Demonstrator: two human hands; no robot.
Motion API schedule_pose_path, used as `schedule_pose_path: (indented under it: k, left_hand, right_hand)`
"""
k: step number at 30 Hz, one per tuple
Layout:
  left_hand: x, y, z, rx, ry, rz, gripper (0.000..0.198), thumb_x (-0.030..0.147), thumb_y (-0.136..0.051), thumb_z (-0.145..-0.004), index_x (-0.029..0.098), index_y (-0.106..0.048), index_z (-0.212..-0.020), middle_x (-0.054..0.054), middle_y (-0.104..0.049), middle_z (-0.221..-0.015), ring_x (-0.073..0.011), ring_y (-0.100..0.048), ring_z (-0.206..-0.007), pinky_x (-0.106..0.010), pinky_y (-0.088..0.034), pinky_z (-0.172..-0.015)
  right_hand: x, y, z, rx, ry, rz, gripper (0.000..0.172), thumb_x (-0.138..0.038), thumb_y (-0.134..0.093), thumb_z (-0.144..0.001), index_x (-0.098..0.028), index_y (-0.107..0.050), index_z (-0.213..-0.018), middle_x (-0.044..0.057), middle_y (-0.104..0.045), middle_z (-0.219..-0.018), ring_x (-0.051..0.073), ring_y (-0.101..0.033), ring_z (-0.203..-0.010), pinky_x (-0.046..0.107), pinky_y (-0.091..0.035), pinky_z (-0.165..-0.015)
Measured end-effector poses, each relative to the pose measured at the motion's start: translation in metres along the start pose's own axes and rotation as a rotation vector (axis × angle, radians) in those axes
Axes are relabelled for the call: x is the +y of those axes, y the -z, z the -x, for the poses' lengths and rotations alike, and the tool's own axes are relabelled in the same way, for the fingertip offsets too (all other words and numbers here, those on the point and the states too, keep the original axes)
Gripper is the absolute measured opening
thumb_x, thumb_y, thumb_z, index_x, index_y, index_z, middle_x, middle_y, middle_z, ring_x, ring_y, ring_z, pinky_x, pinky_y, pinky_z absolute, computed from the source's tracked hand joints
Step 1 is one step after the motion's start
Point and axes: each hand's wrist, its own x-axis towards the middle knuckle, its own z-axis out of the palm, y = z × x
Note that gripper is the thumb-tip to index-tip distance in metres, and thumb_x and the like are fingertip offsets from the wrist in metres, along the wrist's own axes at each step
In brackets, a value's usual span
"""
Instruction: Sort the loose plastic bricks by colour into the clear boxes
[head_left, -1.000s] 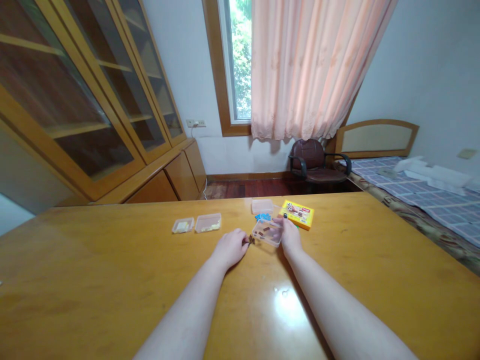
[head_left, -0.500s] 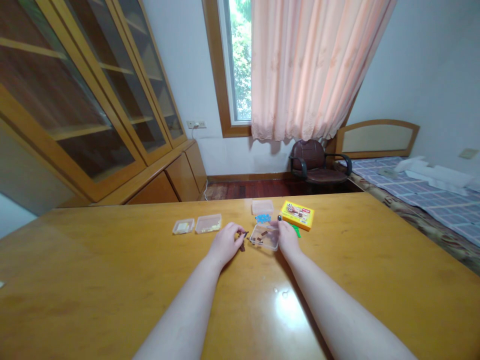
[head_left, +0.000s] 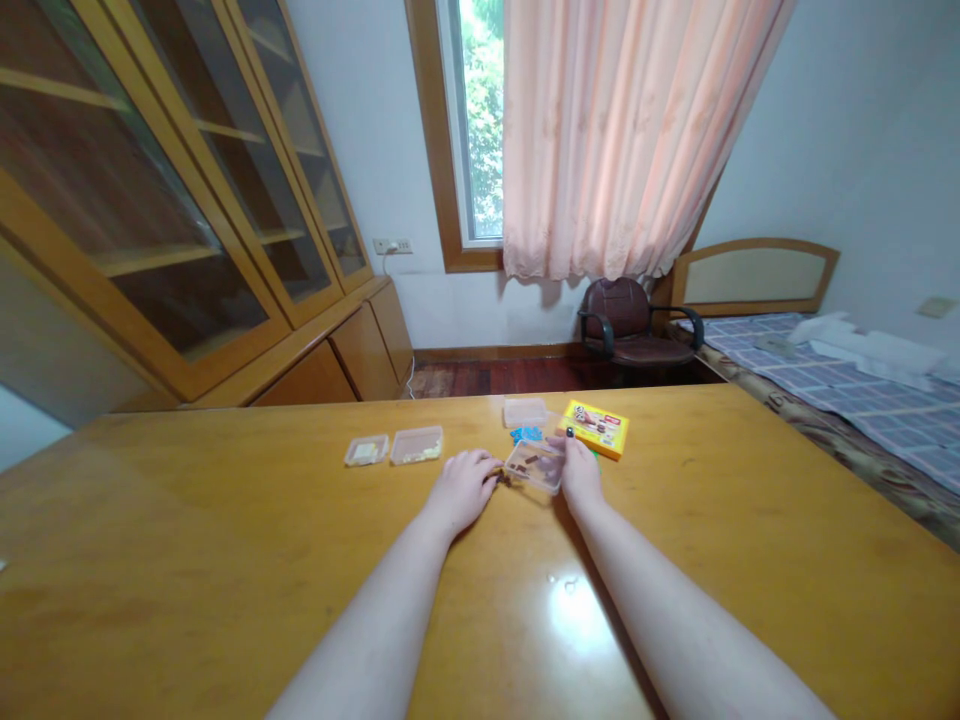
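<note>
My right hand (head_left: pixel 581 475) grips the right side of a clear plastic box (head_left: pixel 536 482) with several brown pieces (head_left: pixel 532 460) in it. Just left of that box, my left hand (head_left: pixel 466 488) has its fingers bent down at small dark brown pieces (head_left: pixel 502 479); whatever its fingertips hold is too small to name. Blue pieces (head_left: pixel 526 434) lie behind the clear box, with a second clear box (head_left: pixel 525 412) beyond them. A yellow box (head_left: pixel 596 428) lies behind my right hand, and green pieces (head_left: pixel 596 457) are mostly hidden beside it.
Two clear boxes with pale pieces, one (head_left: pixel 417 446) larger and one (head_left: pixel 367 451) smaller, stand left on the wooden table (head_left: pixel 225 560). Beyond the table are a brown chair (head_left: pixel 622 320), a glass-door cabinet (head_left: pixel 247 200) and a bed (head_left: pixel 795 340).
My left hand has moved right, towards the clear box. That box has shifted slightly right and looks tilted, still in my right hand. The green pieces are now more hidden.
</note>
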Motion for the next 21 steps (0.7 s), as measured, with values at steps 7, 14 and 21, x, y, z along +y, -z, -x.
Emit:
schedule_pose_path:
  k: [7, 14, 21]
  left_hand:
    - [0.005, 0.0, 0.004, -0.198, -0.155, 0.019, 0.039, 0.034, -0.052, -0.086, 0.03, -0.053, -0.125, -0.004, -0.051, -0.136, -0.0231, -0.04, -0.129, -0.047, -0.023, -0.11]
    - [0.025, -0.01, 0.015, -0.422, -0.132, -0.032, 0.068, 0.056, -0.038, -0.087, 0.021, -0.027, -0.144, -0.011, -0.024, -0.151, -0.027, -0.017, -0.141, -0.053, -0.007, -0.114]
    - [0.019, -0.016, 0.013, -0.363, 0.143, -0.195, 0.077, 0.057, -0.038, -0.086, 0.01, -0.023, -0.145, -0.017, -0.012, -0.153, -0.0302, -0.009, -0.142, -0.054, -0.007, -0.114]
  right_hand:
    - [0.003, 0.003, -0.005, 0.029, 0.015, -0.043, 0.035, -0.045, -0.048, -0.08, -0.014, -0.063, -0.083, 0.008, -0.071, -0.082, 0.018, -0.065, -0.059, 0.024, -0.045, -0.042]
    - [-0.002, 0.003, -0.004, 0.052, -0.003, -0.07, 0.036, -0.046, -0.047, -0.08, -0.014, -0.062, -0.081, 0.01, -0.07, -0.094, 0.018, -0.066, -0.061, 0.022, -0.044, -0.04]
    - [-0.001, 0.003, -0.006, 0.052, -0.011, -0.075, 0.036, -0.046, -0.048, -0.081, -0.013, -0.063, -0.081, 0.008, -0.071, -0.077, 0.018, -0.065, -0.058, 0.023, -0.043, -0.04]
